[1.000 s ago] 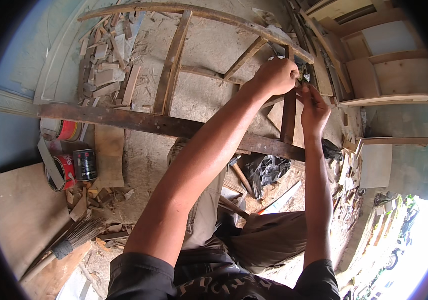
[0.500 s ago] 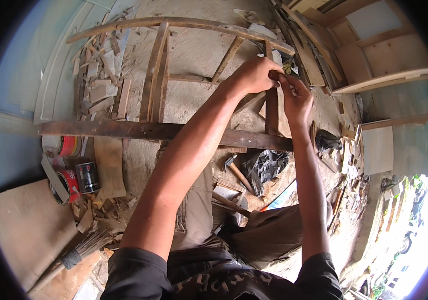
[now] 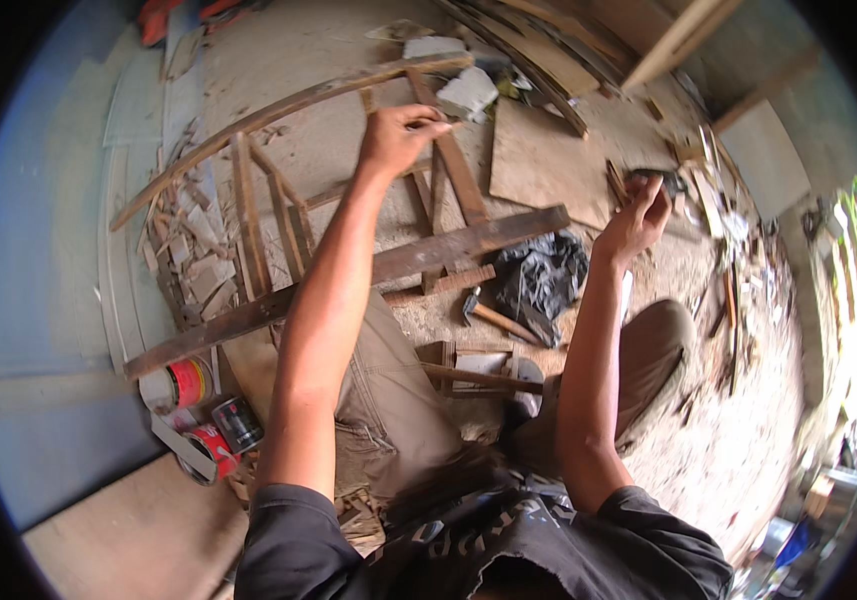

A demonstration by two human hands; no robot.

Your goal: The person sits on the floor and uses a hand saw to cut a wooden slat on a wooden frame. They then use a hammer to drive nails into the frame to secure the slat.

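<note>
A wooden frame [image 3: 333, 268] of dark, worn bars with several crosspieces stretches in front of me, nearer bar across my knees. My left hand [image 3: 395, 140] is above it, beside the right-hand crosspiece [image 3: 460, 180], fingers pinched together. Whatever sits in that pinch is too small to name. Off to the right, past the frame's end, my right hand [image 3: 633, 225] is raised with curled fingers. Something dark shows at its fingertips, but I cannot tell it from the dark thing on the ground behind.
A hammer [image 3: 503, 318] lies beside a crumpled black plastic bag [image 3: 543, 275]. Paint cans [image 3: 238, 425] stand at the left near wood scraps [image 3: 203, 260]. A flat board [image 3: 548, 165] lies beyond the frame, with white blocks [image 3: 468, 92] near its far end.
My hands have come apart: the right has swung out to the right, away from the frame, and the left remains over it. The whole view has turned, tilting the frame.
</note>
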